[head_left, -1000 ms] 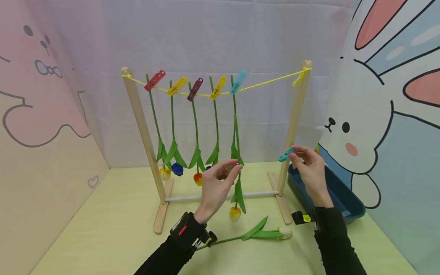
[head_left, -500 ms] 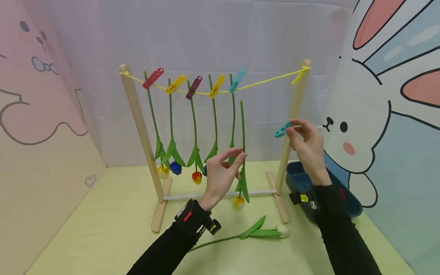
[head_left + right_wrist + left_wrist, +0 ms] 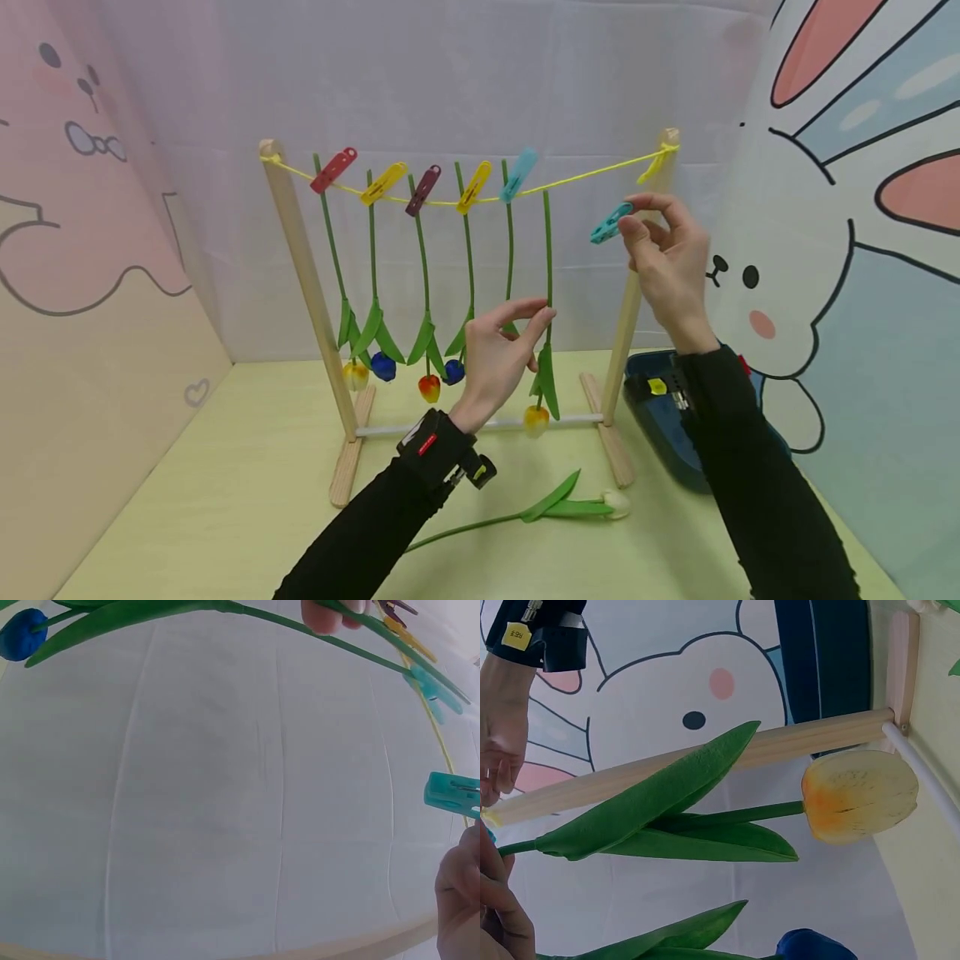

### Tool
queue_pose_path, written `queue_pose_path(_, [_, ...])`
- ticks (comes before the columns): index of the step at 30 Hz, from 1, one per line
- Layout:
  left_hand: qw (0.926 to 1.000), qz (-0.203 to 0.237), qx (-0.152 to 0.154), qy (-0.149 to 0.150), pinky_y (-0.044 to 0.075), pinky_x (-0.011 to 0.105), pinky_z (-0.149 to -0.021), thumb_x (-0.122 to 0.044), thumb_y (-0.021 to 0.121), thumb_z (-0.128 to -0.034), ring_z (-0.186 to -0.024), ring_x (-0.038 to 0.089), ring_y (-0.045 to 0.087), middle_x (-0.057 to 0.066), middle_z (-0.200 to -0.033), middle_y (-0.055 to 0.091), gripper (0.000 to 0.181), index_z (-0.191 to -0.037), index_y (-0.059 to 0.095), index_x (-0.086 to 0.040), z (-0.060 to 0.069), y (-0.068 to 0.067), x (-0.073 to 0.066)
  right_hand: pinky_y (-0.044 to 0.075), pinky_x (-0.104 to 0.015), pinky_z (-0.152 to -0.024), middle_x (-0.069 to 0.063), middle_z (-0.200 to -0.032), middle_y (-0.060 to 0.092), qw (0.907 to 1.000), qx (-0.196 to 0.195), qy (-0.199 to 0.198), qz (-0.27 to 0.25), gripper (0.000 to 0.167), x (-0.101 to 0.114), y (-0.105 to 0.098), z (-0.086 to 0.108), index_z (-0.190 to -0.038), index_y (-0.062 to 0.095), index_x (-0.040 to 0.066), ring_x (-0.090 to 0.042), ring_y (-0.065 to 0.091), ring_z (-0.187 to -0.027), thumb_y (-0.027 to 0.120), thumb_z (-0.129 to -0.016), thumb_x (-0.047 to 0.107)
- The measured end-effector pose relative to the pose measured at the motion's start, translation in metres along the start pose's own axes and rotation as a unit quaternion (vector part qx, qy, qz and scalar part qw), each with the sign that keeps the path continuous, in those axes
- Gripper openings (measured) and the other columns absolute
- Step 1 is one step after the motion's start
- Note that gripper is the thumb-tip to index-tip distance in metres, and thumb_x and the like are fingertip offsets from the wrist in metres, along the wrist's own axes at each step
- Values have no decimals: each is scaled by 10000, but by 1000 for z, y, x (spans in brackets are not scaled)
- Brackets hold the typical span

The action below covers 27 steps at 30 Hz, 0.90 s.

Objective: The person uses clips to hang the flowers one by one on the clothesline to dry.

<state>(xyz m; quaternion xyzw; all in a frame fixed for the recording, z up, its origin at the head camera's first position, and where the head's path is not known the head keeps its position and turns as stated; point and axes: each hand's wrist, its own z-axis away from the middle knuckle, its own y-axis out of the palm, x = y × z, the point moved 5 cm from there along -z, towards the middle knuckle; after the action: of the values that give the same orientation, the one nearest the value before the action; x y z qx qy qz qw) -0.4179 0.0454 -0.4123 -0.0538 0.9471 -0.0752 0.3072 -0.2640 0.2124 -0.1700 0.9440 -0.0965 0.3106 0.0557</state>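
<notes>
My left hand [image 3: 498, 354] pinches the green stem of a yellow-orange tulip [image 3: 536, 419], which hangs head down in front of the rack. The stem's top reaches about the height of the yellow line [image 3: 581, 180]. In the left wrist view the same tulip [image 3: 859, 796] shows its pale yellow head and broad leaves. My right hand [image 3: 667, 267] pinches a teal clothespin [image 3: 611, 223] to the right of the stem, below the line. That clothespin [image 3: 451, 793] appears at the edge of the right wrist view. Several tulips hang from the line by red, yellow, maroon and light-blue clothespins [image 3: 518, 175].
Two wooden posts [image 3: 303, 267] carry the line, joined low down by a white rod [image 3: 573, 420]. A white tulip [image 3: 615, 504] lies on the table in front. At the right stands a dark blue bin [image 3: 660, 433], partly behind my right arm.
My left hand has raised the tulip and shifted it right, away from the hanging one beside it. My right hand has risen with the teal clothespin towards the line.
</notes>
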Motion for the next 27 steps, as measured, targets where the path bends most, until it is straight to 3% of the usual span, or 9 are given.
queue_pose_path(2, [9998, 136, -15, 133, 485, 225, -488, -268, 650, -993, -452, 35, 535, -89, -1241, 711, 356, -1349, 638, -263, -8, -9, -35, 357, -139, -493, 80, -911, 615, 10000, -5, -47, -53, 143, 3, 3, -6, -1102, 693, 86, -42, 473, -548, 645, -968, 74])
queue_pose_path(4, [9991, 373, 24, 197, 482, 197, -492, -253, 638, -1001, -455, 40, 545, -48, -1233, 720, 335, -1334, 653, -215, -17, -22, -88, 336, -143, -487, 74, -906, 606, 9999, -2, -79, -116, 144, 6, 5, -13, -1098, 690, 87, -55, 450, -536, 641, -968, 49])
queue_pose_path(6, [9979, 645, 112, 17, 509, 229, -506, -269, 635, -1002, -457, 95, 561, 10, -1207, 733, 317, -1297, 676, -163, -26, -38, -144, 325, -148, -486, 72, -891, 603, 9998, -12, -90, -177, 149, 8, 8, -18, -1086, 688, 102, -67, 432, -526, 640, -965, 29])
queue_pose_path(7, [9967, 809, 112, -26, 507, 226, -496, -309, 644, -992, -450, 78, 551, -8, -1218, 728, 334, -1302, 672, -188, -28, -40, -149, 326, -149, -486, 73, -896, 603, 9998, -10, -107, -171, 151, 9, 9, -21, -1084, 687, 106, -72, 430, -526, 640, -965, 27])
queue_pose_path(9, [9955, 889, 180, -283, 533, 287, -504, -313, 638, -992, -449, 132, 555, 76, -1195, 732, 342, -1273, 687, -123, -34, -51, -188, 320, -153, -486, 70, -893, 604, 9997, -6, -133, -188, 157, 11, 12, -26, -1075, 687, 118, -81, 417, -518, 641, -961, 21])
queue_pose_path(11, [9949, 857, 183, -510, 536, 320, -498, -254, 656, -985, -437, 162, 540, 166, -1175, 726, 335, -1244, 693, -45, -39, -56, -210, 318, -154, -483, 70, -889, 602, 9997, -17, -146, -214, 157, 14, 13, -31, -1068, 690, 125, -79, 410, -510, 642, -960, 22])
queue_pose_path(14, [9948, 717, 153, -707, 521, 312, -473, -116, 657, -976, -415, 135, 515, 242, -1152, 716, 288, -1213, 683, 45, -45, -57, -221, 313, -157, -472, 54, -873, 597, 9995, -62, -150, -285, 151, 18, 15, -37, -1055, 697, 133, -78, 395, -490, 647, -957, 30])
queue_pose_path(18, [9941, 605, 89, -896, 482, 278, -435, -85, 655, -974, -397, 104, 503, 223, -1133, 731, 257, -1190, 694, 47, -52, -56, -223, 294, -166, -455, 15, -862, 572, 9984, -135, -38, -545, 118, 24, 19, -46, -1018, 705, 119, -85, 375, -458, 669, -942, 37])
queue_pose_path(27, [9956, 489, -65, -799, 439, 271, -415, -151, 671, -975, -394, 112, 522, 187, -1117, 742, 268, -1194, 709, 1, -59, -54, -219, 248, -177, -408, 46, -799, 579, 9974, -113, -59, -712, 144, 32, 28, -61, -891, 697, 166, -63, 341, -374, 688, -931, 28])
